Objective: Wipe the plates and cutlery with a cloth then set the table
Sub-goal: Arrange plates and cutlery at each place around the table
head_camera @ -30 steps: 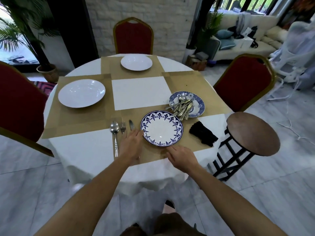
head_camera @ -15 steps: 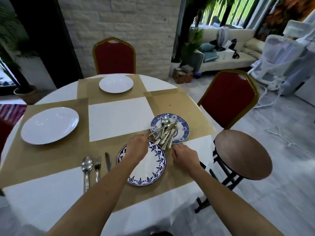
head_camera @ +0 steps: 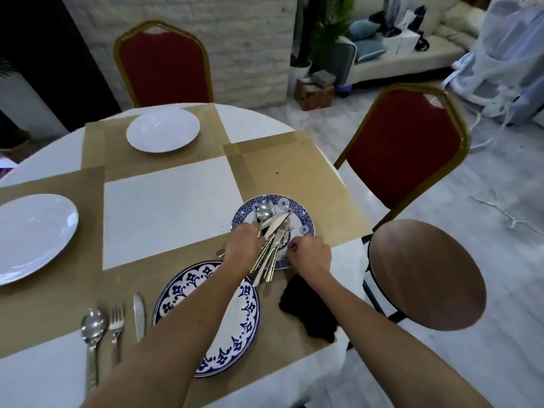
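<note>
Gripping cutlery [head_camera: 276, 224] (left hand [head_camera: 242, 247])

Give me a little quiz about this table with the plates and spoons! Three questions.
1. True or false: the black cloth lies on the round stool.
2. How many plain white plates are on the table? A one, B two, C four.
3. Fill in: the left hand and right hand are both at the small blue plate heaped with ___.
Key: 1 false, it lies on the table; 2 B; 3 cutlery.
</note>
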`<state>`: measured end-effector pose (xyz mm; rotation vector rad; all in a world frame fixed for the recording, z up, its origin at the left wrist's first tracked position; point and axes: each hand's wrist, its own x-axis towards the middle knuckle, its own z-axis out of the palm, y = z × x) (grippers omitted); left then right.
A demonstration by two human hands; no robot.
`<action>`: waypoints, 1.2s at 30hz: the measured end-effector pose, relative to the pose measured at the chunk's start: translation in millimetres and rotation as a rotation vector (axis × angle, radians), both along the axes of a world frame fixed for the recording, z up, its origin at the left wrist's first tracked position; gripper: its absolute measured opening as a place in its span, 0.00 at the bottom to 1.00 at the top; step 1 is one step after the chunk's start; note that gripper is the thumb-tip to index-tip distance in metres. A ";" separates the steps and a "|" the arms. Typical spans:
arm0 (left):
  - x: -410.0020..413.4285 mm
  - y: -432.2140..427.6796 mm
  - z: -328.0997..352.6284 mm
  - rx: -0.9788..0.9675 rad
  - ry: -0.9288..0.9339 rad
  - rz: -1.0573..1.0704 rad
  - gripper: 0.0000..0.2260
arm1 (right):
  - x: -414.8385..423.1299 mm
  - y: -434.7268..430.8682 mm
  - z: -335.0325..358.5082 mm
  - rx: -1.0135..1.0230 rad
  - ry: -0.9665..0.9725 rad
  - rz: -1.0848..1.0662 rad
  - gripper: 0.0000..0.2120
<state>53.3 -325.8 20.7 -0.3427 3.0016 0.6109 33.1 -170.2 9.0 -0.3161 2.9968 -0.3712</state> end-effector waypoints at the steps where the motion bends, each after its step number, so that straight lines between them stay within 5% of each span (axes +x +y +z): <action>1: -1.6 1.3 -0.3 -0.017 -0.011 0.012 0.11 | -1.1 -1.5 -1.2 -0.011 0.006 0.004 0.12; 10: -11.6 -5.6 4.0 -0.027 -0.089 0.111 0.10 | 1.1 -16.3 -5.4 -0.152 -0.059 0.110 0.15; 27: -2.2 -8.5 9.8 0.174 -0.109 0.185 0.08 | -9.2 -5.3 14.0 0.031 -0.011 0.142 0.12; 32: 4.4 -14.6 5.2 0.233 -0.076 0.211 0.09 | 6.8 -39.2 18.0 0.045 -0.129 0.008 0.23; 36: 8.9 -18.9 7.4 0.260 -0.081 0.238 0.08 | 7.7 -55.8 23.0 -0.129 -0.300 -0.237 0.22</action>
